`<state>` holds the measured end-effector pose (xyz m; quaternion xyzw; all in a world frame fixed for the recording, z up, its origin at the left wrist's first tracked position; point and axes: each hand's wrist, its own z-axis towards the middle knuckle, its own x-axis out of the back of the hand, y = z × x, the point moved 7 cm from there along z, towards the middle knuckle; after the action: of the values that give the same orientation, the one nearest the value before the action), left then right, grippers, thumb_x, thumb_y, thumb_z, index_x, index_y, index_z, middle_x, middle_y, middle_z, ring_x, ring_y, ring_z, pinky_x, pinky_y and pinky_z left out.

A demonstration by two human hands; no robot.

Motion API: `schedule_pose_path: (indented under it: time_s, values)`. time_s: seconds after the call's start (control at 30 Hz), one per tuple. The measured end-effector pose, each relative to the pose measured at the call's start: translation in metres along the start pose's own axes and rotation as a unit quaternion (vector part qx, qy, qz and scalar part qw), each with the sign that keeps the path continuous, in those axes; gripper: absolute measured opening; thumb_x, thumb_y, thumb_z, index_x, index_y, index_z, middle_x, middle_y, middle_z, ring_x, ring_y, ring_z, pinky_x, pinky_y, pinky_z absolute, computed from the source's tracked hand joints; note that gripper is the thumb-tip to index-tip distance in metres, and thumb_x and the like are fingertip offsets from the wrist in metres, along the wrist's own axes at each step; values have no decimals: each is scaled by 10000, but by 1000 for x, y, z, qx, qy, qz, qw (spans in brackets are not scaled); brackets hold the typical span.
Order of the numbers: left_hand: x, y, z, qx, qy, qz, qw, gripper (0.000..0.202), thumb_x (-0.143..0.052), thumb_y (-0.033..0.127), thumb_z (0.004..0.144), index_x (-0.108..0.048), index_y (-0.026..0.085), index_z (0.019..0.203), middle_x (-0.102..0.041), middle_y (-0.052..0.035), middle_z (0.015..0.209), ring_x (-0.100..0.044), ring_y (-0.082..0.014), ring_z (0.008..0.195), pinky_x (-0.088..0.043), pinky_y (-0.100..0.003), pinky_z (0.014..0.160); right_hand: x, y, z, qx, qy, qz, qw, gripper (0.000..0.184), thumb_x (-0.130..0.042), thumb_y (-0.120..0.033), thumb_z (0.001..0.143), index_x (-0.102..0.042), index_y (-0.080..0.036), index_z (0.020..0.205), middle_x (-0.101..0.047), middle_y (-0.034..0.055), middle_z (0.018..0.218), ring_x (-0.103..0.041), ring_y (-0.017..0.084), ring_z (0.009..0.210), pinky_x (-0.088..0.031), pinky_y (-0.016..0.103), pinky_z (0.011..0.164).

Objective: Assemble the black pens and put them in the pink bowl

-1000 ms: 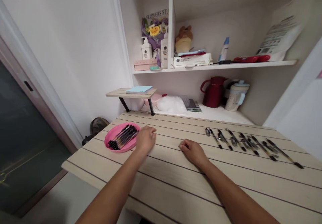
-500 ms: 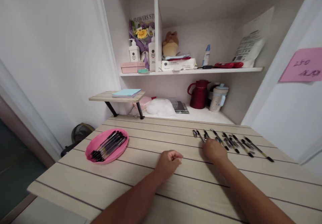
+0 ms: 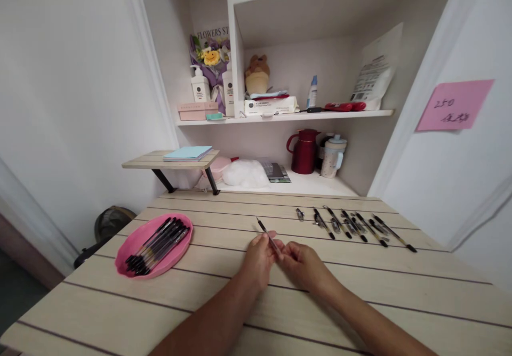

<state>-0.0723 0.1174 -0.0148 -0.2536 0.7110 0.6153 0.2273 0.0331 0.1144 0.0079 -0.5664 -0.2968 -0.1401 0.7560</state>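
Note:
Above the middle of the table, my left hand (image 3: 258, 257) and my right hand (image 3: 298, 263) meet around one uncapped pen (image 3: 267, 232). Its dark tip points up and to the left, out past the left fingers. The left fingers are closed on the barrel, and the right fingers pinch its lower end, which they hide. To the right lies a row of uncapped pens (image 3: 356, 225) with loose caps among them. One separate cap (image 3: 300, 215) rests at the left end of that row. A pink dish (image 3: 122, 244) at the left holds a bundle of black pens (image 3: 160, 244).
A small raised stand (image 3: 138, 160) with a blue paper stack (image 3: 188, 153) is at the back left. Behind the table, the shelf unit (image 3: 288, 117) holds bottles and a plush toy; below are a red jug (image 3: 304, 152) and a cup (image 3: 334, 156). A pink note (image 3: 456, 105) hangs at right.
My right hand has come left from the row of pens, bringing one pen to the middle. My left hand now grips that pen too. The view has turned slightly right.

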Motion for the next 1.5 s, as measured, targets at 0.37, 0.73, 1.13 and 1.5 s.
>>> schedule_pose_path:
  time_s: [0.37,0.73,1.13,1.5]
  values:
    - [4,-2,0,12,-20,19,1000,327,-613,408,718,-570,117,861,-497,18,585,-497,-98,488,-412,-288,583,113,63,100,-87,91,-323,938,214,-430,-189,787,-642,-161,777,-658,114,782,-578,207,757,-340,261,598]
    - [3,-5,4,28,-28,33,999,369,-604,454,705,-550,123,857,-489,25,589,-498,-93,486,-413,-290,596,80,92,118,-89,57,-323,941,213,-461,-110,732,-673,-120,740,-659,163,860,-608,235,815,-395,284,679]
    - [-5,-5,-6,48,-133,158,977,357,-552,440,742,-588,123,902,-480,29,610,-382,-34,381,-249,-194,392,88,47,59,-70,72,107,989,311,-506,-447,766,-621,-158,765,-605,24,633,-470,106,472,-348,228,438]
    - [-20,-2,-26,37,-189,251,949,372,-555,432,736,-644,105,889,-512,12,597,-314,-26,401,-180,-203,411,82,5,-1,-40,124,233,964,354,-619,-502,684,-593,-157,758,-491,-20,518,-377,81,443,-275,217,416]
